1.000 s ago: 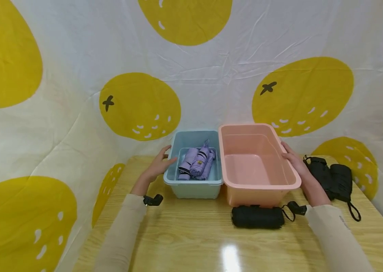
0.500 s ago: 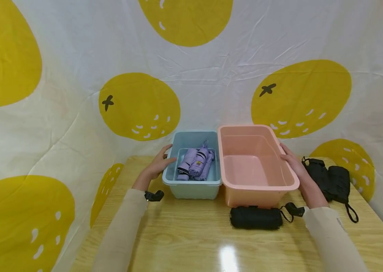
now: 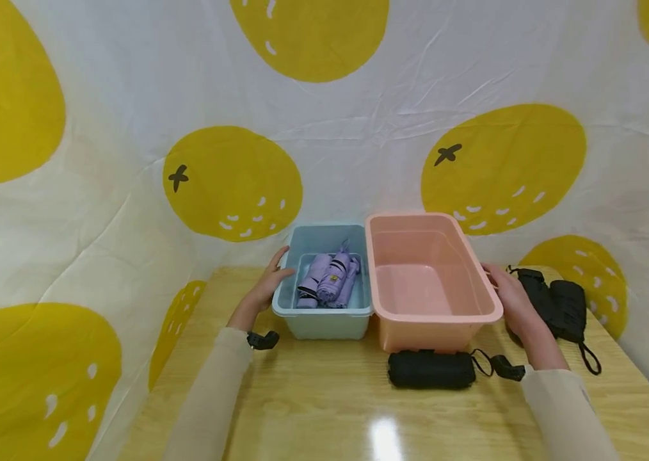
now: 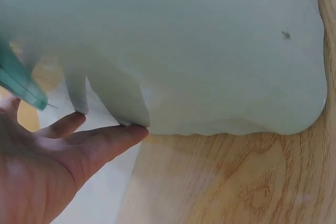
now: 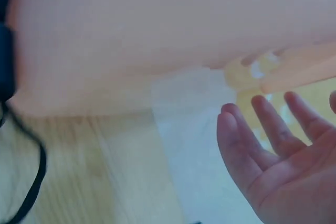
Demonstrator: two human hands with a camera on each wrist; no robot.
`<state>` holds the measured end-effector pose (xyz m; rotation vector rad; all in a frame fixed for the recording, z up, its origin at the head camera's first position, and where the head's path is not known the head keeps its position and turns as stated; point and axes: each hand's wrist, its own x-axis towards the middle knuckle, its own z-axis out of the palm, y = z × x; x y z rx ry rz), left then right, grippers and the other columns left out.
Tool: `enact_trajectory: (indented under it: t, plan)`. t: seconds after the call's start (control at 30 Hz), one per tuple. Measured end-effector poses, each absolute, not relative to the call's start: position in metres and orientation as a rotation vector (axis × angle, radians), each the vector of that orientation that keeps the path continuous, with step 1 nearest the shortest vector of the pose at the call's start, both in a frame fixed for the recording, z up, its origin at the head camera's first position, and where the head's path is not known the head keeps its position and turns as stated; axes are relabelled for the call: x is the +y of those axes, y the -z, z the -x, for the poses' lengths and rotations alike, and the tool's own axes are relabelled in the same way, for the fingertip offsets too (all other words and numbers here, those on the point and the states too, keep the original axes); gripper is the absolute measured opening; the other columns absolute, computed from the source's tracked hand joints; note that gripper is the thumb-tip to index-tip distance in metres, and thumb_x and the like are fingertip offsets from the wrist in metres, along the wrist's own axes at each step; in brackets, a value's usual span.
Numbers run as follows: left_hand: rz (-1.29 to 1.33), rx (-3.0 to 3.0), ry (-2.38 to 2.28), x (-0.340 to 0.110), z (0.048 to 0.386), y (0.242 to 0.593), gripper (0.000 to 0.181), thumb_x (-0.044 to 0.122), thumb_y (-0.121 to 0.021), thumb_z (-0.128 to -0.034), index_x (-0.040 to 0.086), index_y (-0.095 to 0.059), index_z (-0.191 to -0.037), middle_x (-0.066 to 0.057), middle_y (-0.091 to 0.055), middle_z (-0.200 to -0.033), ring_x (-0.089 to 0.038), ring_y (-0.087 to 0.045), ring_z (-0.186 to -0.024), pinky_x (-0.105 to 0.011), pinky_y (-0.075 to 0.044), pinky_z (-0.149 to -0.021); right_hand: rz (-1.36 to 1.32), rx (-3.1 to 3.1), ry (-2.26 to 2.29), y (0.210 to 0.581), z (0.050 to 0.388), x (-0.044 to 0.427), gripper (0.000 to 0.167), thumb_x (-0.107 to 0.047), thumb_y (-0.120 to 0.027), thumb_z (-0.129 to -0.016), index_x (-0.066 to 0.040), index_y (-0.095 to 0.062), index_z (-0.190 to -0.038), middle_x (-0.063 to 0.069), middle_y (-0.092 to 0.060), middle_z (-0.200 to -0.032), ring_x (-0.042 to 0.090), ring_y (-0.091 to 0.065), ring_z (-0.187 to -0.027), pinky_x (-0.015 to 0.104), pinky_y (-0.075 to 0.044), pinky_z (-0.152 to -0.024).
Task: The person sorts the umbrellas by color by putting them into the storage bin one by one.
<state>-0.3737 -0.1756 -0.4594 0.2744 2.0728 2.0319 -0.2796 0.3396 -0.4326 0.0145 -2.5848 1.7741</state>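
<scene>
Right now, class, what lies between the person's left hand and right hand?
In the head view: the blue tub, holding purple bundles, beside the left hand, then the pink tub, beside the right hand.

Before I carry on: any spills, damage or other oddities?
One small thing: the left wrist view shows a dark speck on the blue bin, odd against its otherwise plain side. Dirt or damage, I can't tell. No spill shows.

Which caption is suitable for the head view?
Left hand beside a blue tub holding purple umbrellas; right hand beside a pink tub, black umbrella in front.
</scene>
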Motion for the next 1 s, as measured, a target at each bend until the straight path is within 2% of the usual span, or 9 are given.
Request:
enact_trajectory:
  t: [0.1, 0.2, 0.3, 0.37, 0.43, 0.57, 0.73, 0.8, 1.0]
  plan:
    - [-0.295, 2.102, -2.017, -0.176, 0.373, 0.46, 0.069, 0.009, -0.047, -0.0992, 0.028, -0.013, -0.156, -0.028, -0.027, -0.145, -0.053, -0.034, -0.125, -0.064, -0.035, -0.097, -0.026, -2.611, -1.741, 0.435, 0.259, 0.346, 0.07, -0.052, -0.023, -0.104, -0.002, -0.026, -0.153, 0.027, -0.032, -0.148, 0.04, -0.042, -0.127, 0.039, -0.049, -0.091]
    - [-0.321, 2.103, -2.03, -0.176, 0.374, 0.459, 0.069, 0.008, -0.048, -0.099, 0.027, -0.015, -0.156, -0.029, -0.031, -0.142, -0.051, -0.038, -0.121, -0.064, -0.036, -0.097, -0.029, -2.612, -1.68, 0.436, 0.242, 0.352, 0.068, -0.049, -0.029, -0.104, 0.002, -0.03, -0.15, 0.025, -0.042, -0.138, 0.025, -0.059, -0.108, 0.026, -0.053, -0.076]
    - [-0.33, 2.091, -2.018, -0.176, 0.376, 0.458, 0.068, 0.01, -0.049, -0.0999, 0.029, -0.015, -0.156, -0.031, -0.032, -0.141, -0.048, -0.041, -0.119, -0.063, -0.037, -0.096, -0.02, -2.628, -1.597, 0.437, 0.227, 0.358, 0.061, -0.041, -0.035, -0.105, 0.004, -0.036, -0.146, 0.016, -0.051, -0.127, 0.006, -0.062, -0.091, 0.029, -0.055, -0.074]
    - [-0.316, 2.081, -2.01, -0.177, 0.377, 0.459, 0.068, 0.01, -0.048, -0.1003, 0.029, -0.014, -0.156, -0.031, -0.031, -0.141, -0.048, -0.041, -0.12, -0.065, -0.036, -0.096, -0.016, -2.645, -1.568, 0.436, 0.219, 0.361, 0.057, -0.038, -0.038, -0.105, 0.004, -0.038, -0.144, 0.014, -0.052, -0.126, -0.001, -0.06, -0.089, 0.03, -0.055, -0.074]
    - [-0.295, 2.068, -2.014, -0.178, 0.377, 0.46, 0.069, 0.009, -0.048, -0.1005, 0.029, -0.013, -0.156, -0.03, -0.03, -0.143, -0.05, -0.038, -0.122, -0.065, -0.035, -0.097, -0.028, -2.667, -1.525, 0.435, 0.212, 0.364, 0.055, -0.035, -0.039, -0.106, 0.005, -0.039, -0.143, 0.019, -0.052, -0.128, -0.004, -0.058, -0.09, 0.032, -0.055, -0.074]
    - [-0.308, 2.064, -2.028, -0.178, 0.379, 0.462, 0.068, 0.008, -0.046, -0.1007, 0.027, -0.012, -0.157, -0.029, -0.029, -0.145, -0.051, -0.034, -0.126, -0.064, -0.035, -0.098, -0.049, -2.714, -1.355, 0.431, 0.203, 0.368, 0.05, -0.033, -0.04, -0.106, 0.003, -0.043, -0.14, 0.027, -0.05, -0.131, 0.002, -0.056, -0.093, 0.032, -0.054, -0.072]
    - [-0.345, 2.161, -1.965, -0.185, 0.381, 0.463, 0.067, 0.012, -0.05, -0.0994, 0.024, -0.016, -0.155, -0.033, -0.032, -0.142, -0.051, -0.039, -0.124, -0.062, -0.04, -0.095, -0.02, -2.768, -1.201, 0.429, 0.203, 0.371, 0.047, -0.03, -0.043, -0.105, 0.003, -0.047, -0.138, 0.027, -0.053, -0.127, 0.031, -0.058, -0.101, 0.029, -0.053, -0.07]
    - [-0.326, 2.181, -1.946, -0.189, 0.381, 0.462, 0.066, 0.011, -0.051, -0.0991, 0.026, -0.017, -0.154, -0.034, -0.034, -0.139, -0.052, -0.041, -0.122, -0.062, -0.041, -0.093, -0.014, -2.785, -1.178, 0.43, 0.206, 0.37, 0.048, -0.032, -0.043, -0.105, 0.004, -0.047, -0.137, 0.028, -0.053, -0.127, 0.041, -0.056, -0.104, 0.034, -0.053, -0.071]
    - [-0.358, 2.01, -1.931, -0.19, 0.382, 0.457, 0.071, 0.013, -0.051, -0.1008, 0.031, -0.009, -0.156, -0.033, -0.031, -0.14, -0.056, -0.039, -0.123, -0.063, -0.041, -0.092, 0.055, -2.865, -0.974, 0.432, 0.215, 0.385, 0.055, -0.039, -0.043, -0.103, 0.006, -0.048, -0.135, 0.032, -0.051, -0.127, 0.048, -0.052, -0.106, 0.057, -0.047, -0.079]
